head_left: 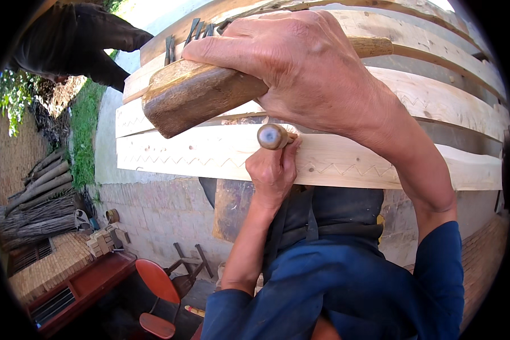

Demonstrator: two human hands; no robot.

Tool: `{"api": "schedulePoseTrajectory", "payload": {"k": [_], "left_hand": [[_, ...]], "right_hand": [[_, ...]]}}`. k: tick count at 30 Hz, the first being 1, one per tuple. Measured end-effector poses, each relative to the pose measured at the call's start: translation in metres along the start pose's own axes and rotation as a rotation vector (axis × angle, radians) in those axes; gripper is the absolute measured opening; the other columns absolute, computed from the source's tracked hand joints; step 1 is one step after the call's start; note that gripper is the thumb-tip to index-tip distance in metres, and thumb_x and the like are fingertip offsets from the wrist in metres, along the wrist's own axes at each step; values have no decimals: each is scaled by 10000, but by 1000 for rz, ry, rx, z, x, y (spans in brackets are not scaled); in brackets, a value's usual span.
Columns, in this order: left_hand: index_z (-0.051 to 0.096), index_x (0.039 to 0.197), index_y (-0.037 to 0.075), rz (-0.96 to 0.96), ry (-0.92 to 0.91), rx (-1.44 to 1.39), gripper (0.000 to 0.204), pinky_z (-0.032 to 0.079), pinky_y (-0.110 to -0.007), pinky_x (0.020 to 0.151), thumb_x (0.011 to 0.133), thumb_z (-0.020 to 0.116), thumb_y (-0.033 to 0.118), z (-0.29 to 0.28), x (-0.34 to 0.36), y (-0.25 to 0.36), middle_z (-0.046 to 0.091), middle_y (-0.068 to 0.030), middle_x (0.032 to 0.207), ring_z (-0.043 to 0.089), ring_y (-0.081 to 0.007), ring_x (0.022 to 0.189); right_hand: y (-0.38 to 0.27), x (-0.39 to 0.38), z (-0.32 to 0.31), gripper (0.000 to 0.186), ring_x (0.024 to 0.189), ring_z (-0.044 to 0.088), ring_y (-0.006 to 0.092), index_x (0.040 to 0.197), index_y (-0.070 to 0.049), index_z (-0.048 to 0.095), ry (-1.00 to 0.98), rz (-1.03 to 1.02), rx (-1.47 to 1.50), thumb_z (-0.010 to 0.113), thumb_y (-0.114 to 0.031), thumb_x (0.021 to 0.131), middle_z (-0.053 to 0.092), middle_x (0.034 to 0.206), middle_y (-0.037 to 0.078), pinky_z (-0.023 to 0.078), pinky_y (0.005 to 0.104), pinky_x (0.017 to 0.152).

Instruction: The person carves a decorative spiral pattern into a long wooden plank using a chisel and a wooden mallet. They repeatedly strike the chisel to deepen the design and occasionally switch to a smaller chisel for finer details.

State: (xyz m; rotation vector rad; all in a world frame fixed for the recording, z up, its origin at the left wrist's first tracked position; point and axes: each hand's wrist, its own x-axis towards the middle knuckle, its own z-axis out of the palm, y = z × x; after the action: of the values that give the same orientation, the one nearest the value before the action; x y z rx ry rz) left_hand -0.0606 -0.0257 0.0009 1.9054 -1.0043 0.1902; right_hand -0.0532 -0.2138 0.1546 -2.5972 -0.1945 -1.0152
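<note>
My right hand (306, 68) is wrapped round a wooden mallet (204, 96). Its thick, worn block juts out to the left, and the end of its handle (377, 46) shows beyond my knuckles. Below the mallet, my left hand (271, 173) grips a chisel (272, 136) upright, its round butt end facing up; the blade is hidden under the handle and fingers. The chisel stands over a pale board (345, 161) marked with a zigzag line. The mallet is held above the board, to the upper left of the chisel's butt.
More pale boards (436, 93) lie beyond the marked one. Several dark metal tools (195, 29) rest at their far left. A person in dark clothes (79, 37) is at the upper left. A red chair (157, 280), stacked logs (45, 181) and bricks (103, 241) are at lower left.
</note>
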Motion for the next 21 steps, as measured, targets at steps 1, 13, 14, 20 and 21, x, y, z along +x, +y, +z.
{"api": "schedulePoseTrajectory", "payload": {"k": [1,13,14,20,21], "left_hand": [[756,1042,-7,-21,8,-14,133,558,-346,613,967,848,53,0,-2,1,765,-144,786,757,-268,651],[717,1142,-35,-481,146,-414,121,574,-249,746,1067,764,47,-1,-2,2,843,-105,899,753,-88,806],[719,1142,-36,-477,138,-418,126,574,-252,743,1065,767,51,-1,-3,-1,844,-107,896,753,-90,801],[729,1153,-31,-464,127,-386,149,573,-255,726,1047,787,57,0,-4,-5,837,-117,862,755,-89,777],[730,1152,-30,-460,122,-381,148,573,-256,725,1046,787,56,-1,-3,-4,838,-118,863,757,-90,778]], "right_hand": [[1,-3,0,606,966,805,271,1375,-250,779,-16,25,-7,890,-83,803,826,1048,44,648,409,871],[8,-22,14,474,859,821,310,1280,-223,747,4,-8,-23,852,-87,838,794,913,118,648,437,703],[8,-22,14,478,859,821,309,1281,-224,746,5,-7,-18,856,-91,835,793,914,121,650,434,706],[7,-25,17,503,858,821,303,1283,-221,741,-20,5,3,881,-96,817,792,917,117,655,430,717],[7,-25,18,506,859,821,302,1282,-221,741,-17,8,12,884,-92,813,792,916,115,655,431,717]]}}
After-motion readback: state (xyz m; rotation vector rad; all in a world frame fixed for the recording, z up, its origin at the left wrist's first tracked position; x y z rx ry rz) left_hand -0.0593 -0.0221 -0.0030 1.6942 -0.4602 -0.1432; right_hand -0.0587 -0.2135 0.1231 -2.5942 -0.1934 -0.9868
